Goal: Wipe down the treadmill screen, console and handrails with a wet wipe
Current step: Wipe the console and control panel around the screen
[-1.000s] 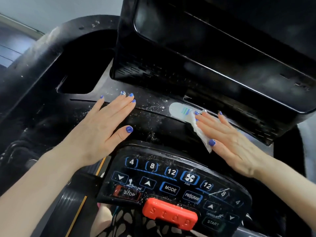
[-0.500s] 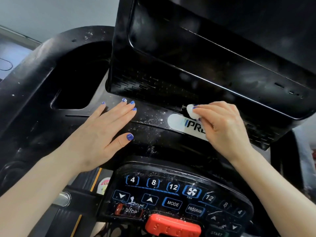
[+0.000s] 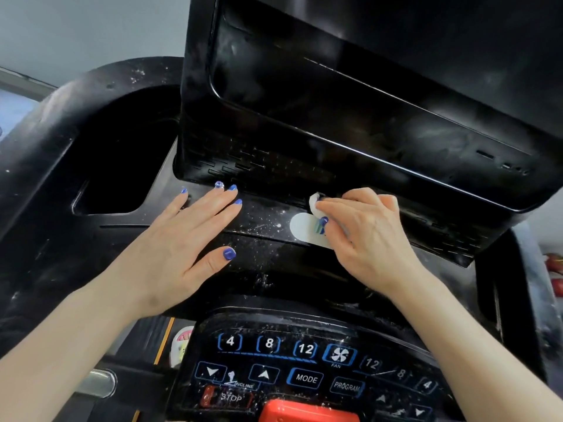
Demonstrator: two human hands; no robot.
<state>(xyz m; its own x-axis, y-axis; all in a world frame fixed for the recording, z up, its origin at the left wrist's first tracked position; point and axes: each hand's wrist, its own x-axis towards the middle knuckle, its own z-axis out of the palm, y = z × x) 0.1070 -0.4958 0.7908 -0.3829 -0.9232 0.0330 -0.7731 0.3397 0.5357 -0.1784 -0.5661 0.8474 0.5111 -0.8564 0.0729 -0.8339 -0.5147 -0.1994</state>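
My right hand [image 3: 365, 236] pinches a small wadded white wet wipe [image 3: 314, 203] and presses it into the gap under the lower edge of the black treadmill screen [image 3: 350, 95]. Below the wipe a white logo sticker [image 3: 304, 229] sits on the dusty black console [image 3: 265, 220]. My left hand [image 3: 179, 248] lies flat with straight fingers on the console, left of the sticker. The button panel [image 3: 298, 370] with blue-lit keys is nearest me.
A deep cup-holder recess [image 3: 122, 166] opens at the left of the console. A red stop button [image 3: 307, 412] sits at the bottom edge. A metal handrail end [image 3: 97, 383] shows at the lower left. White specks cover the console surface.
My right hand went from flat on the wipe to bunching it into a wad, moved up to the screen's lower edge, then slid a little left. The left hand stayed flat.
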